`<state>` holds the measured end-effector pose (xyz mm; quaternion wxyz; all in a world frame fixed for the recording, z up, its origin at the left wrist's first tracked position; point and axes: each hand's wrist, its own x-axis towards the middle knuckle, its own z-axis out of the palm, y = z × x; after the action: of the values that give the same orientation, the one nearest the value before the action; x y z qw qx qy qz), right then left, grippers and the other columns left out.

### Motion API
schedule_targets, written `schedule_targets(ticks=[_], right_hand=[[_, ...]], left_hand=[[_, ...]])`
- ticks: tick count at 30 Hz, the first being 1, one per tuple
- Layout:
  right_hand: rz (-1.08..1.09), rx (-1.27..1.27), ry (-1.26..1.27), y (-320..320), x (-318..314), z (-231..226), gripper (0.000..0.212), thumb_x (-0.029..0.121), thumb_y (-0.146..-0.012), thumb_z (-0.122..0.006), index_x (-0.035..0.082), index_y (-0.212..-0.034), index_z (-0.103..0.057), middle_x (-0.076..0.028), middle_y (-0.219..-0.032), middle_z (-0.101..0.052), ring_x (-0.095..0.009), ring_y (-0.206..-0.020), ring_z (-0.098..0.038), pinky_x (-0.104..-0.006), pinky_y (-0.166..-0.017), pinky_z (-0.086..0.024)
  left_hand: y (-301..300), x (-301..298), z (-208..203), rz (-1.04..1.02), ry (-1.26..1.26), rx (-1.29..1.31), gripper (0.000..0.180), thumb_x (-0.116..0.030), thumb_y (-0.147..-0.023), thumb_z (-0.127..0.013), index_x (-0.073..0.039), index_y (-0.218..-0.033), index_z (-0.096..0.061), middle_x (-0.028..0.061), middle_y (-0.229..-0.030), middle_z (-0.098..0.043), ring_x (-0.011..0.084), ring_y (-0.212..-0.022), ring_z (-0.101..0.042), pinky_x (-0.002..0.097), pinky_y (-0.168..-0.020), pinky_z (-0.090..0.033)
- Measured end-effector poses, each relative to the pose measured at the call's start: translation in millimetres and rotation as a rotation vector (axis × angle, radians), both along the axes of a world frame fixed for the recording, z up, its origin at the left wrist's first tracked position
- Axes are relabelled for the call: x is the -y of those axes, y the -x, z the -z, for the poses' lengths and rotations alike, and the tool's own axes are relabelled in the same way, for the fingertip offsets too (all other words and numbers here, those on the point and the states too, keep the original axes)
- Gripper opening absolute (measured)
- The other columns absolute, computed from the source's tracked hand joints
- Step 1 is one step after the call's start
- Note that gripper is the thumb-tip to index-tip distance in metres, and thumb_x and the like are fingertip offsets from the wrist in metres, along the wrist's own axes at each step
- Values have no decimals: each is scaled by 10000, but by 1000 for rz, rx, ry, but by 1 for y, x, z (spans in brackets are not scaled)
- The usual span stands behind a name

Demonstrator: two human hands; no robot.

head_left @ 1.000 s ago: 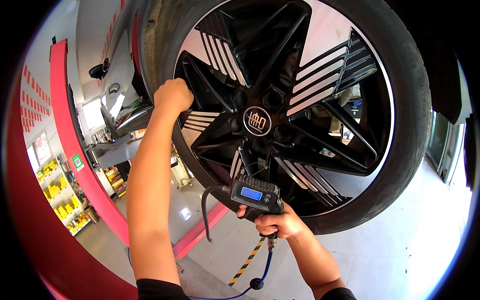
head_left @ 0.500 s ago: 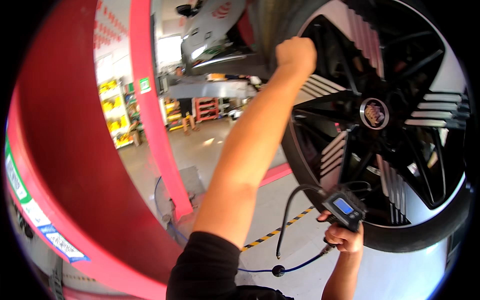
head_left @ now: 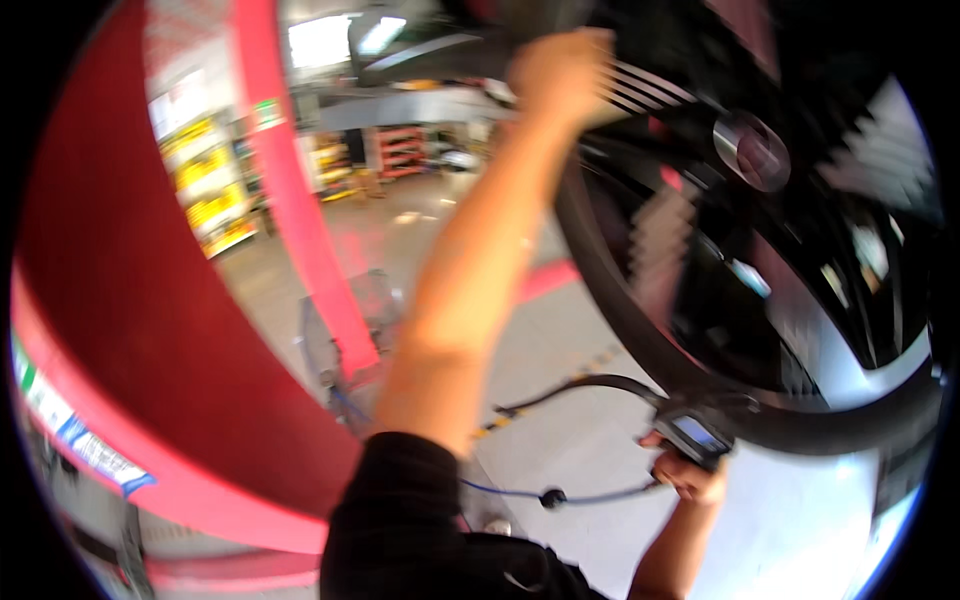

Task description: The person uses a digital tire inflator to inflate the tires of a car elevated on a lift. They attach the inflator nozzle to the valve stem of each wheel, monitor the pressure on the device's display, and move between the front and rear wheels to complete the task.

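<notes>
A large black tyre (head_left: 800,436) on a dark multi-spoke rim with silver fins fills the upper right; a round cap (head_left: 752,150) marks its hub. My left hand (head_left: 565,80) is raised at the wheel's left edge, next to the fins. Its fingers are blurred and turned away, so contact with the tyre cannot be made out. Low on the right, my right hand (head_left: 692,480) grips a tyre inflator (head_left: 697,432) with a small lit display. From it a black hose (head_left: 590,381) reaches leftward, and a blue air line (head_left: 605,497) trails at its base.
A broad red lift post (head_left: 170,300) curves along the left side. Behind it stands a second, thinner red post (head_left: 295,200). Shelves with yellow items (head_left: 208,190) and a red rack (head_left: 402,150) are at the back. Black-and-yellow floor tape (head_left: 490,425) crosses below my left arm.
The view has shifted, so the wheel sits higher in it. My left hand has moved slightly left and down relative to the hub. The black hose has swung from hanging down to pointing left.
</notes>
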<state>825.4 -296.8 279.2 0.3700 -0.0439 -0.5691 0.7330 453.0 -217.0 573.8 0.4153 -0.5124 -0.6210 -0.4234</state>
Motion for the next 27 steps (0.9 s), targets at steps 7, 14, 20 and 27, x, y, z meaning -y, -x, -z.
schedule_targets(ticks=[7,14,20,27], right_hand=[[-120,174,-264,-109,12,42,441,-35,-781,-708,-27,-1221,-683,-104,-1142,-753,-181,-1061,-650,-320,-948,-501],[76,27,19,-275,7,93,569,-91,-751,-617,-4,-1313,-596,-91,-1109,-734,-69,-679,-523,-245,-536,-410],[264,136,35,-359,3,111,527,-36,-801,-696,9,-1310,-568,-75,-940,-730,-95,-622,-538,-263,-538,-458],[629,212,79,-470,-46,172,288,49,-732,-783,-1,-1001,-693,-42,-797,-694,-129,-716,-625,-307,-665,-514]], left_hand=[[-99,152,360,718,448,1001,614,-517,-1060,-377,-11,-955,-707,98,-1034,-725,213,-1091,-616,382,-1026,-413],[-350,157,443,1558,1258,703,232,-277,-1005,-668,-48,-981,-647,47,-972,-679,150,-976,-621,318,-900,-457],[-430,101,490,1272,1363,819,355,-284,-1101,-484,-1,-1026,-685,30,-941,-662,143,-902,-585,324,-866,-473],[-460,-32,574,592,1618,1054,345,-425,-1018,-609,-103,-1129,-666,107,-1296,-564,266,-1116,-589,417,-998,-475]])
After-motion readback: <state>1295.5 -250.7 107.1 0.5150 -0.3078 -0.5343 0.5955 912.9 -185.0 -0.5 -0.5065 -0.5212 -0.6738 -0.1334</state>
